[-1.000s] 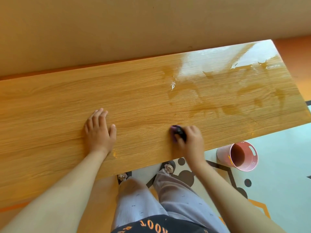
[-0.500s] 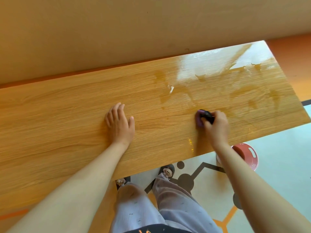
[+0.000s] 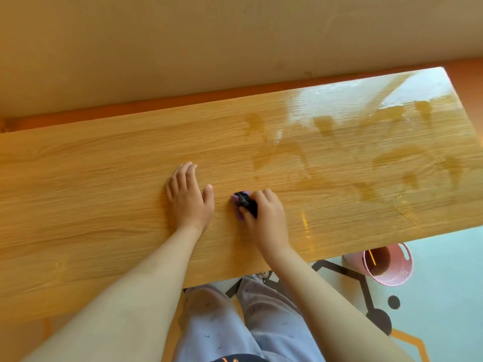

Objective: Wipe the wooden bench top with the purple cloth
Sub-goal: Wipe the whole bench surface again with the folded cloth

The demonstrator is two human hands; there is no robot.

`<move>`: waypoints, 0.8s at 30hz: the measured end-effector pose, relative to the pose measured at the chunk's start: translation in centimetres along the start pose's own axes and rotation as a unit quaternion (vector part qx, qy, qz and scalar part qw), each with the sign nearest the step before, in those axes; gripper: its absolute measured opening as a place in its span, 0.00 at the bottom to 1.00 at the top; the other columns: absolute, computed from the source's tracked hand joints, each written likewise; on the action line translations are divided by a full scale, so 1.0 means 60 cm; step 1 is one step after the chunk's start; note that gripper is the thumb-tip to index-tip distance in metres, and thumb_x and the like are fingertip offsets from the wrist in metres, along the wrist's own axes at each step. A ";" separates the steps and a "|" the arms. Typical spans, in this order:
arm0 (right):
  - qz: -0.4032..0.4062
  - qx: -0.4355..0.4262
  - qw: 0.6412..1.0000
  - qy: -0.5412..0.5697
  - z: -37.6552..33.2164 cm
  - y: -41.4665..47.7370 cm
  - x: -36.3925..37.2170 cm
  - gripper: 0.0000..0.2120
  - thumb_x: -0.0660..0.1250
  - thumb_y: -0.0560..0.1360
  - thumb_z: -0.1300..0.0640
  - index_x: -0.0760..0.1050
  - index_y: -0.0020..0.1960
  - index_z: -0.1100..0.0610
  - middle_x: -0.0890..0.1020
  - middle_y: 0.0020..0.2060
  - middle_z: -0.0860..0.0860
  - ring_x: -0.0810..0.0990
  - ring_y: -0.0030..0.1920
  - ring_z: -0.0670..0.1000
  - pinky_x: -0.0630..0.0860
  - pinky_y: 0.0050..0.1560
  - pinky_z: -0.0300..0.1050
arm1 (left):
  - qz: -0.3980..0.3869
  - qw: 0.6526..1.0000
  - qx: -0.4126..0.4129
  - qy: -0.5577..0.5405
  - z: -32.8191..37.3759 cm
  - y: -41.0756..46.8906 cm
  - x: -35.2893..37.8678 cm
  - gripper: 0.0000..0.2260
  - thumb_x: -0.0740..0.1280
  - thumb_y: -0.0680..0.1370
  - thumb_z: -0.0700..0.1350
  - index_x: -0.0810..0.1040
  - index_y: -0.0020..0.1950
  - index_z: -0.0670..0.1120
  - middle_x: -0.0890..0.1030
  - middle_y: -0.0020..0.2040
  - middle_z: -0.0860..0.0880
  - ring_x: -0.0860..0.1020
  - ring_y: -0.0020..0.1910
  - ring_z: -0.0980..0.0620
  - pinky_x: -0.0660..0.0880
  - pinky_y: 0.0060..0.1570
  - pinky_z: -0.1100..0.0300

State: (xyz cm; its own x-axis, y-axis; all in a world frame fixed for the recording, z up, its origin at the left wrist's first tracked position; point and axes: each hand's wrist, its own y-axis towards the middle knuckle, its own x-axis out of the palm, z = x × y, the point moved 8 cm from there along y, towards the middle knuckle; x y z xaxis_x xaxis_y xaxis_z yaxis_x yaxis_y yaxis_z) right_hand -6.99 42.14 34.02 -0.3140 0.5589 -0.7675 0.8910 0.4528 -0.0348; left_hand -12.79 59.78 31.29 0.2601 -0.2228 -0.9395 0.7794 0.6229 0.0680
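The wipe looks partway through. The right end of the wooden bench top (image 3: pixel 104 205) carries a glossy wet sheen and darker damp streaks (image 3: pixel 379 163), while the left stretch looks matte and dry, so I judge that side is yet to be covered, and the puddled marks on the right may need another pass. The purple cloth (image 3: pixel 237 207) sits on the board near its middle, bunched into a small wad with a dark patch on top, just beside the left thumb. The right hand (image 3: pixel 266 218) grips it with curled fingers and presses it to the surface. The left hand (image 3: pixel 189 199) lies flat on the wood, fingers straight and together, holding nothing. The board is a long plank with pale, fine lengthwise grain and a smooth finish. On the floor past its near edge stands a round pink plastic bucket (image 3: pixel 386 265) with cut-out handles.
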 end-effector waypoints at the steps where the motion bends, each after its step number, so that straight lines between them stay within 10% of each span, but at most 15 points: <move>1: -0.006 -0.015 1.000 0.001 -0.013 0.009 0.009 0.07 0.71 0.70 0.59 0.74 0.43 0.59 0.74 0.40 0.53 0.72 0.42 0.54 0.69 0.42 0.47 | -0.002 1.000 -0.002 0.004 -0.001 0.001 0.000 0.23 0.61 0.75 0.50 0.69 0.68 0.42 0.70 0.70 0.46 0.65 0.69 0.44 0.58 0.70 0.48; 16: 0.134 0.168 0.975 -0.049 0.227 0.076 -0.195 0.09 0.70 0.70 0.62 0.75 0.48 0.64 0.76 0.45 0.60 0.75 0.47 0.61 0.69 0.49 0.49 | -0.006 1.000 -0.011 0.015 0.005 0.004 -0.002 0.24 0.59 0.74 0.51 0.69 0.68 0.42 0.70 0.69 0.45 0.66 0.68 0.43 0.59 0.68 0.47; 24: -0.014 -0.021 1.000 0.005 -0.011 0.093 0.015 0.07 0.71 0.69 0.59 0.75 0.45 0.59 0.75 0.41 0.53 0.74 0.43 0.55 0.72 0.44 0.48 | -0.023 0.999 -0.024 0.028 0.005 0.004 -0.001 0.24 0.59 0.74 0.51 0.68 0.68 0.42 0.69 0.70 0.46 0.66 0.69 0.43 0.61 0.67 0.46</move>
State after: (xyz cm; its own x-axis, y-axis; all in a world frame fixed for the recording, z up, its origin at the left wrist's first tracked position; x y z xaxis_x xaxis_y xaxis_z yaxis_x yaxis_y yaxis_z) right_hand -2.53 45.63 33.52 -0.3430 0.5526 -0.7596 0.8669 0.4976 -0.0295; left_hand -12.43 59.71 31.49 0.1907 -0.2100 -0.9589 0.7610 0.6487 0.0093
